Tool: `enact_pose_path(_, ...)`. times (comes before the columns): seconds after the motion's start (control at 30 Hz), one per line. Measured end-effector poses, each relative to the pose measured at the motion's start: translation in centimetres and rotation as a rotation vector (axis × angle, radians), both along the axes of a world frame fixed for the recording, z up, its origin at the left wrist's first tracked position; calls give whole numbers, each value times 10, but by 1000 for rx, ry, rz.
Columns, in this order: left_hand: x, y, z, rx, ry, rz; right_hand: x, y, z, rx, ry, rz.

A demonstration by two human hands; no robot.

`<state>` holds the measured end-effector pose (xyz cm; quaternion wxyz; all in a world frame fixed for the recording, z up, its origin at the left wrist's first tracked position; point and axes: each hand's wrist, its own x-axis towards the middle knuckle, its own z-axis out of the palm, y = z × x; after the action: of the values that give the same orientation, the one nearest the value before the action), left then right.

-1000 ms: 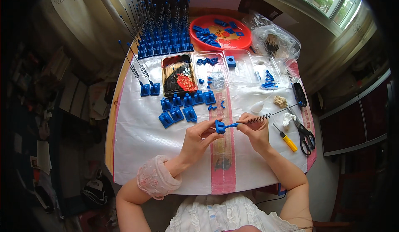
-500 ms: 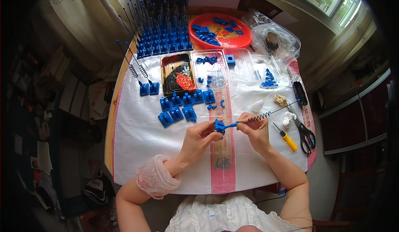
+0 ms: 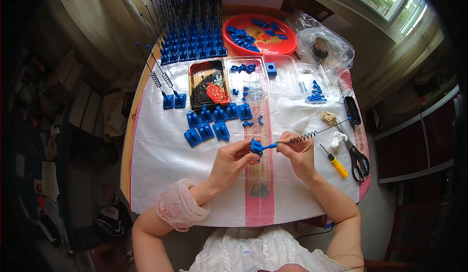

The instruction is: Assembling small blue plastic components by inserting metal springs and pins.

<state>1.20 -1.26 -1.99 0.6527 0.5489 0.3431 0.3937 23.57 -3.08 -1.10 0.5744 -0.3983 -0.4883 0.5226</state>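
Over the middle of the table my left hand (image 3: 233, 161) pinches a small blue plastic base (image 3: 256, 146) between thumb and fingers. From that base a blue stem (image 3: 269, 146) runs right into the closed fingers of my right hand (image 3: 297, 154). Beyond those fingers a black coiled spring rod (image 3: 304, 137) slants up to the right and ends in a blue tip. The fingers of my right hand hide where stem and rod meet. Left of my hands, several similar blue bases (image 3: 206, 131) sit in rows, and two finished-looking bases with spring rods (image 3: 168, 101) stand farther left.
Many upright spring rods on blue bases (image 3: 192, 52) fill the back left. A red basin (image 3: 287, 45) of blue parts, a black patterned tray (image 3: 193, 105) and clear trays (image 3: 282, 92) lie farther back. At right are black scissors (image 3: 360, 167) and a yellow-handled screwdriver (image 3: 339, 168).
The view has shifted slightly. Both hands keep their grip on the base and rod, with hardly any visible movement between them.
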Motion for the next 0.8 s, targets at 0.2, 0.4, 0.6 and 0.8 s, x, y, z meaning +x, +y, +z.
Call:
enact_pose_path(0.2, -2, 2, -6, -35, -7, -55, 0, 0, 2, 5, -3, 6)
enact_pose_path(0.4, -3, 7, -14, -102, -85, -117, -1, -2, 0, 32, -14, -4)
enact_pose_path(0.6, -9, 15, -20, -131, -74, -196, -5, -3, 1, 1, -14, -20)
enact_pose_path(0.8, -8, 15, -13, -227, -70, -195, -6, -4, 1, 6, -37, -30)
